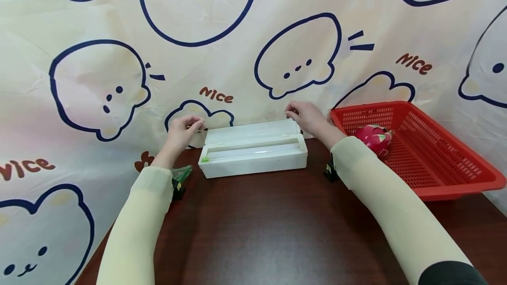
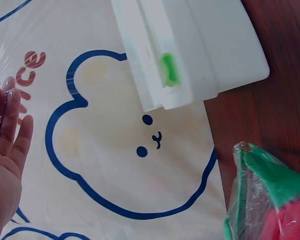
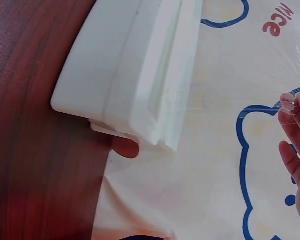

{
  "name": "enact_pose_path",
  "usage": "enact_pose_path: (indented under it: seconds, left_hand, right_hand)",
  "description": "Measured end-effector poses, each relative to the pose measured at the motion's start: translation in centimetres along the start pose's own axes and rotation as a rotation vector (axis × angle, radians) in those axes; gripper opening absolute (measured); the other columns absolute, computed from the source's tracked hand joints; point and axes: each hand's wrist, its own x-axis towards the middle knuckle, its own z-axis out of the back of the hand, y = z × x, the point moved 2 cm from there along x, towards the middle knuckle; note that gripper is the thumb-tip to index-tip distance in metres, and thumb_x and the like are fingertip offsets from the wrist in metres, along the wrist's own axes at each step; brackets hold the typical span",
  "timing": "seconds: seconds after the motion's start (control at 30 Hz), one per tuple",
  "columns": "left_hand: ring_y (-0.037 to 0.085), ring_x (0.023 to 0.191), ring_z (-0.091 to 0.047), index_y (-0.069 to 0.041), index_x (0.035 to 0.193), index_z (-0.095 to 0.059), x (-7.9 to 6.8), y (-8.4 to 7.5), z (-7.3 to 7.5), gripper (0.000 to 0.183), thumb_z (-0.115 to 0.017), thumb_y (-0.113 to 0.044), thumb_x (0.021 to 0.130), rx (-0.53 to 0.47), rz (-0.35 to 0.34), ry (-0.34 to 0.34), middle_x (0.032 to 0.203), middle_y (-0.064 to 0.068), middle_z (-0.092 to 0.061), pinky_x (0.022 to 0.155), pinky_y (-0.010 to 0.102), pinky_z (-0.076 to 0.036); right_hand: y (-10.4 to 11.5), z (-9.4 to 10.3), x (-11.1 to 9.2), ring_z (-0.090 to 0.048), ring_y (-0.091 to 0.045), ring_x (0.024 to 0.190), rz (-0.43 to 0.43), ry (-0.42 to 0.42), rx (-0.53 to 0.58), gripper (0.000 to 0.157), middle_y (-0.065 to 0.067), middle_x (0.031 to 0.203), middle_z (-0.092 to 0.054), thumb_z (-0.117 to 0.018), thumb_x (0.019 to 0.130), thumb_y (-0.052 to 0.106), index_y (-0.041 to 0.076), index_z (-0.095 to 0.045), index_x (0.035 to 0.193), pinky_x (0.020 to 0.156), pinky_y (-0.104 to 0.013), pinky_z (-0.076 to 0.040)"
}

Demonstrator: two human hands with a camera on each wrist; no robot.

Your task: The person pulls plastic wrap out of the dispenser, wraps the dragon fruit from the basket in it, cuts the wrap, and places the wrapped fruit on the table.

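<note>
A white cling film dispenser point(image 1: 253, 167) stands at the back of the table, its lid point(image 1: 253, 130) raised and a pale roll point(image 1: 253, 151) lying inside. On its left end sits a bright green piece point(image 2: 170, 70). My left hand point(image 1: 183, 134) is raised beyond the left end, pinching clear cling film point(image 2: 8, 85) between thumb and fingers. Above the right end, my right hand point(image 1: 310, 118) pinches a bunched corner of cling film point(image 3: 288, 101). The film stretches between the hands but is mostly too transparent to trace.
On the right, a red plastic basket point(image 1: 439, 157) holds a pink dragon fruit point(image 1: 375, 140). A clear-wrapped green and red package point(image 2: 277, 175) lies near my left wrist. A printed cloth point(image 1: 237, 74) hangs directly behind the dark wooden table point(image 1: 253, 228).
</note>
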Motion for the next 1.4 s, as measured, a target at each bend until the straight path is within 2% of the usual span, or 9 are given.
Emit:
enact_pose_path:
  seconds: [0.13,0.3,0.47,0.67,1.0,1.07,1.13,1.23,1.4]
  left_hand:
    - [0.015,0.082,-0.057,-0.009,0.096,-0.066,0.2,-0.5,0.6,0.022,-0.055,-0.027,0.089,0.012,-0.019,-0.035,0.090,0.008,-0.064,0.074,0.032,-0.047]
    - [0.015,0.085,-0.057,-0.009,0.097,-0.065,0.6,-1.4,1.2,0.023,-0.054,-0.028,0.089,0.033,-0.011,-0.050,0.090,0.006,-0.065,0.075,0.033,-0.045]
    - [0.015,0.088,-0.054,-0.009,0.097,-0.065,1.3,-2.2,1.9,0.028,-0.054,-0.033,0.089,0.071,0.002,-0.061,0.091,0.004,-0.064,0.073,0.033,-0.040]
    - [0.016,0.091,-0.053,-0.008,0.101,-0.065,1.8,-2.8,2.8,0.031,-0.054,-0.034,0.089,0.044,0.013,-0.062,0.093,0.005,-0.064,0.076,0.033,-0.039]
    - [0.018,0.098,-0.052,-0.007,0.103,-0.063,3.0,-4.9,4.2,0.032,-0.051,-0.034,0.090,0.064,0.010,-0.081,0.097,0.008,-0.064,0.083,0.036,-0.038]
    - [0.018,0.097,-0.052,-0.008,0.104,-0.063,3.2,-5.3,4.5,0.034,-0.051,-0.036,0.089,0.060,0.017,-0.083,0.098,0.006,-0.063,0.078,0.033,-0.039]
    - [0.018,0.089,-0.052,-0.009,0.105,-0.063,3.2,-5.7,4.8,0.035,-0.050,-0.037,0.089,0.062,0.020,-0.090,0.098,0.004,-0.063,0.065,0.029,-0.040]
    - [0.018,0.077,-0.048,-0.010,0.105,-0.064,3.1,-6.1,5.2,0.036,-0.051,-0.039,0.088,0.056,0.005,-0.107,0.097,0.003,-0.063,0.051,0.025,-0.034]
    - [0.014,0.075,-0.049,-0.011,0.103,-0.064,3.2,-6.9,5.8,0.034,-0.052,-0.039,0.088,0.059,-0.033,-0.136,0.095,0.001,-0.064,0.052,0.024,-0.033]
  right_hand:
    - [0.5,0.5,0.3,-0.052,-0.020,0.080,0.017,-0.016,-0.009,0.012,-0.006,0.092,-0.062,-0.051,0.092,0.021,0.012,-0.058,0.097,0.074,-0.032,-0.045]
    - [1.0,1.2,0.6,-0.052,-0.019,0.078,0.050,-0.045,-0.016,0.010,-0.006,0.091,-0.062,-0.052,0.092,0.019,0.013,-0.059,0.096,0.073,-0.032,-0.046]
    - [1.6,2.0,0.9,-0.052,-0.018,0.078,0.038,-0.053,-0.032,0.011,-0.005,0.092,-0.062,-0.052,0.092,0.019,0.013,-0.059,0.097,0.073,-0.032,-0.046]
    - [2.5,3.1,1.2,-0.051,-0.018,0.078,0.048,-0.076,-0.051,0.014,-0.004,0.092,-0.062,-0.052,0.092,0.023,0.013,-0.059,0.097,0.069,-0.032,-0.044]
    - [3.9,5.3,1.9,-0.054,-0.019,0.081,0.082,-0.113,-0.064,0.017,-0.007,0.094,-0.063,-0.052,0.091,0.022,0.009,-0.060,0.100,0.073,-0.033,-0.045]
    - [4.0,5.6,2.1,-0.054,-0.019,0.081,0.084,-0.118,-0.058,0.017,-0.008,0.095,-0.063,-0.052,0.092,0.022,0.009,-0.059,0.100,0.073,-0.033,-0.045]
    - [4.2,5.9,2.2,-0.054,-0.018,0.081,0.083,-0.125,-0.049,0.016,-0.006,0.094,-0.063,-0.051,0.092,0.022,0.010,-0.059,0.099,0.073,-0.032,-0.044]
    - [4.5,6.3,2.2,-0.052,-0.018,0.080,0.084,-0.135,-0.048,0.017,-0.003,0.094,-0.062,-0.050,0.092,0.024,0.011,-0.059,0.100,0.072,-0.032,-0.044]
    - [5.0,7.0,2.5,-0.052,-0.018,0.079,0.100,-0.162,-0.055,0.018,-0.002,0.092,-0.061,-0.050,0.092,0.023,0.010,-0.060,0.100,0.071,-0.032,-0.042]
